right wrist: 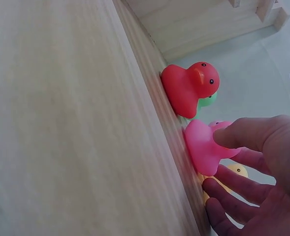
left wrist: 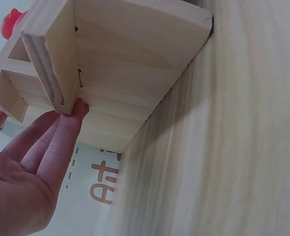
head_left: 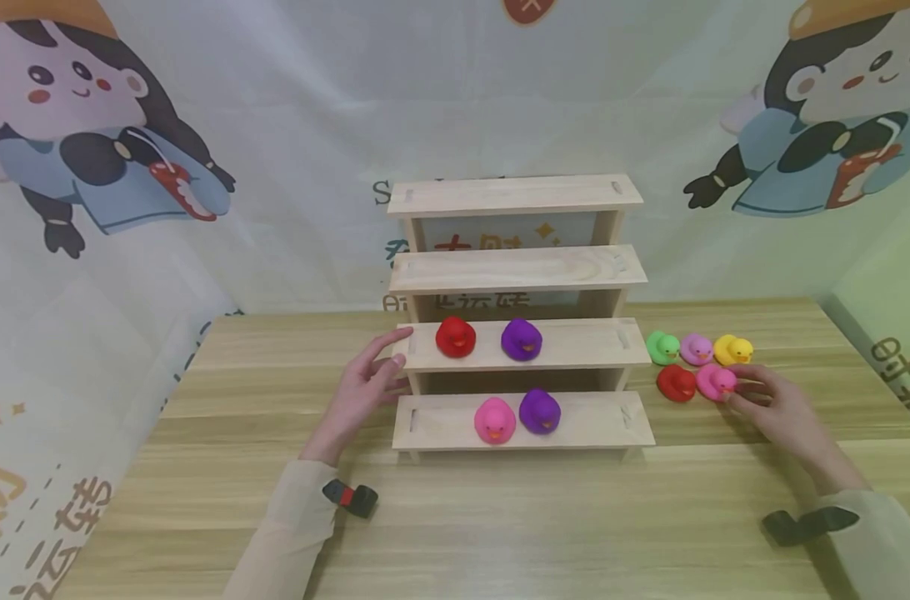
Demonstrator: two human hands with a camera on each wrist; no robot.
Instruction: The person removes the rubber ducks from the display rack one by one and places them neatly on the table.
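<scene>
At the left end of a stepped wooden rack [head_left: 515,268], my left hand [head_left: 359,392] holds the edge of the second board from the bottom. In the left wrist view its fingers [left wrist: 61,147] press against the board's end. Over on the right, my right hand [head_left: 788,415] has thumb and fingers around a pink rubber duck [right wrist: 201,147] on the table. Beside that duck sits a red duck [head_left: 676,383]. Behind are a green duck [head_left: 662,347], a light purple duck [head_left: 697,349] and a yellow duck [head_left: 733,350].
On the rack's second board stand a red duck [head_left: 456,337] and a purple duck [head_left: 522,340]. The lowest board carries a pink duck [head_left: 495,421] and another purple duck [head_left: 540,412]. A printed cloth [head_left: 297,167] hangs behind the wooden table [head_left: 500,525].
</scene>
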